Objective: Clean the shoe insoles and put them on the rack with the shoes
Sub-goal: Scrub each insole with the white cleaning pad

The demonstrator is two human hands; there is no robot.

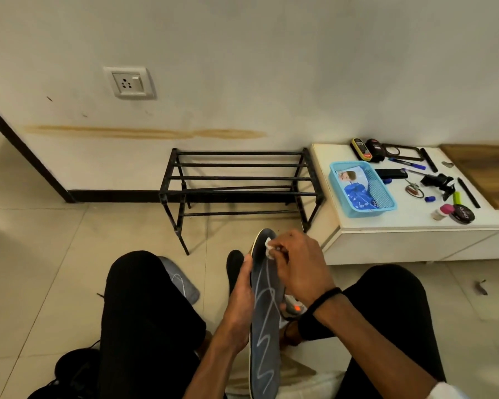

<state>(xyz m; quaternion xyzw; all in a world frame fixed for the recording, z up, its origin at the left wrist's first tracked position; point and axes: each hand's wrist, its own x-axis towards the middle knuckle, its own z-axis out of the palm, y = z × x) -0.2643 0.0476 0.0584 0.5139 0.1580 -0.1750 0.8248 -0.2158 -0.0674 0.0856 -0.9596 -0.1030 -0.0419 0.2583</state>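
Seated person, knees apart, viewed from head cam. L to R:

Black lace-up shoe (75,370) on beige floor tiles at lower left, partly hidden by left knee. One grey foam insole w/ white squiggle print (182,279) lies flat on floor beside left knee, prob. set aside to wait its turn or already done; cannot tell which. Black metal two-tier shoe rack (236,185) stands against wall, nothing on its bars; the destination.

Centre: left hand (239,306) grips edge of dark grey insole w/ white squiggle print (267,326), thumb over the rim, holding it lengthwise and tilted up, so the face is exposed to wiping. A black rounded piece (234,264) just behind it; kind unclear. Right hand (297,263) pinches small white wipe (269,247) against toe end of that insole.

Right: white low cabinet (415,226) carrying light-blue plastic basket (362,188) and scattered small items, near to hand.

Count: insoles 2 certain; rack 1; wipe 1; shoes 1 clear.
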